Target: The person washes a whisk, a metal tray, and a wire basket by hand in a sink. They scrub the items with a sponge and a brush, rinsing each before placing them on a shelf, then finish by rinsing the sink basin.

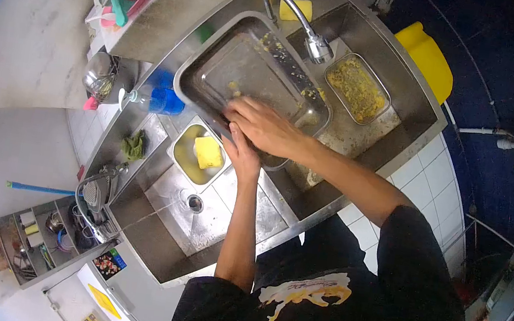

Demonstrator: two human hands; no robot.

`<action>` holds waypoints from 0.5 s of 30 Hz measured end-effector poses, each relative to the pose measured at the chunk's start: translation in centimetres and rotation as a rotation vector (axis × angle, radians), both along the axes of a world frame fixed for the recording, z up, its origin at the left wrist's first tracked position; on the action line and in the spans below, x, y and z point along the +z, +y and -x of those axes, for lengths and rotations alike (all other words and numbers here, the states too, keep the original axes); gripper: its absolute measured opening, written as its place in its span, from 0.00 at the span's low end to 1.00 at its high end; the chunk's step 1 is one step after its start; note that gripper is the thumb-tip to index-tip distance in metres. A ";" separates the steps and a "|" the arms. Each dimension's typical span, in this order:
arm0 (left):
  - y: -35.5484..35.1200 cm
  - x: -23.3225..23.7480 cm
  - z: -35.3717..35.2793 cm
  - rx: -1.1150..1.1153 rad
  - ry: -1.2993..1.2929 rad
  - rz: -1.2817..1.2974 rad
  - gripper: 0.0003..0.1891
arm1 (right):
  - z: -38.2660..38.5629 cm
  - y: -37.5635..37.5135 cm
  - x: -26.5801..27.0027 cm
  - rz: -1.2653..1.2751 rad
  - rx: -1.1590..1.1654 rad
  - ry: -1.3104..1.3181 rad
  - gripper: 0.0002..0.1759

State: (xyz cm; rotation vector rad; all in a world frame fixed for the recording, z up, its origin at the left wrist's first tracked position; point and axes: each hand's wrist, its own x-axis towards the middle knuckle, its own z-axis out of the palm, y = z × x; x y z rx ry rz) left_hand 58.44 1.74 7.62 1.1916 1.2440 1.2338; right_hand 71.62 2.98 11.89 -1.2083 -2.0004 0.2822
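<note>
A large metal tray (pixel 244 61) with food scraps stuck to its inside lies tilted over the divider of a double sink. My left hand (pixel 242 152) holds the tray's near edge, its thumb side against the rim. Inside the tray, near that edge, my right hand (pixel 261 125) presses down with its fingers bent together; whatever is under the fingertips is hidden. Just left of my left hand, a small metal container (pixel 186 133) holds a yellow sponge (pixel 208 153). To the right, a smaller pan (pixel 357 88) with yellow residue rests in the right basin.
A curved faucet (pixel 317 46) hangs over the tray's far right side. Another faucet (pixel 85 222) runs a thin stream into the left basin (pixel 165 213). A blue bottle (pixel 166 101) and a green scouring pad (pixel 133 145) sit on the left ledge. Another yellow sponge (pixel 295 10) lies behind the faucet.
</note>
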 end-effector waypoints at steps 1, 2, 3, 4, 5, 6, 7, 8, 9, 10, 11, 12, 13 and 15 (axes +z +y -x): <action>0.4 0.1 -0.1 0.001 -0.048 -0.024 0.31 | -0.1 -0.9 -0.8 0.057 0.042 0.047 0.20; 0.8 0.5 -0.4 0.062 -0.070 -0.040 0.27 | -0.2 -1.8 -1.5 0.056 0.042 0.044 0.20; 1.2 0.5 -0.3 0.059 -0.071 -0.037 0.27 | -0.2 -2.7 -2.2 0.077 0.051 0.046 0.16; 1.9 0.6 -0.1 0.065 -0.094 -0.019 0.27 | -0.4 -3.3 -2.7 0.096 0.059 0.047 0.13; 2.4 0.7 0.1 0.071 -0.116 0.000 0.28 | -0.7 -3.8 -3.1 0.098 0.054 0.045 0.13; 2.9 0.8 0.1 0.049 -0.110 -0.031 0.28 | -0.9 -4.2 -3.5 0.157 0.076 -0.010 0.13; 3.0 1.3 -0.2 0.047 -0.112 -0.034 0.28 | -1.1 -4.2 -3.7 0.214 0.100 -0.067 0.13; 3.2 1.8 -0.6 0.015 -0.018 -0.132 0.28 | -1.2 -4.0 -3.8 0.176 0.103 -0.061 0.11; 3.2 2.3 -0.9 -0.015 0.077 -0.231 0.29 | -1.4 -3.8 -4.0 0.173 0.105 -0.063 0.11; 3.0 2.7 -1.2 0.004 0.144 -0.236 0.27 | -1.8 -3.7 -3.7 0.180 0.121 -0.062 0.10; 3.0 2.6 -1.5 0.005 0.144 -0.239 0.27 | -2.1 -3.6 -3.4 0.188 0.135 -0.062 0.09; 2.8 2.4 -1.7 0.026 0.334 -0.370 0.27 | -2.7 -3.6 -3.2 0.188 0.135 -0.063 0.09; 2.8 2.1 -1.8 0.049 0.523 -0.499 0.29 | -3.6 -3.7 -3.3 0.210 0.114 -0.139 0.08; 2.8 2.1 -2.1 0.070 0.599 -0.592 0.37 | -5.6 -4.0 -4.2 0.228 0.097 -0.226 0.07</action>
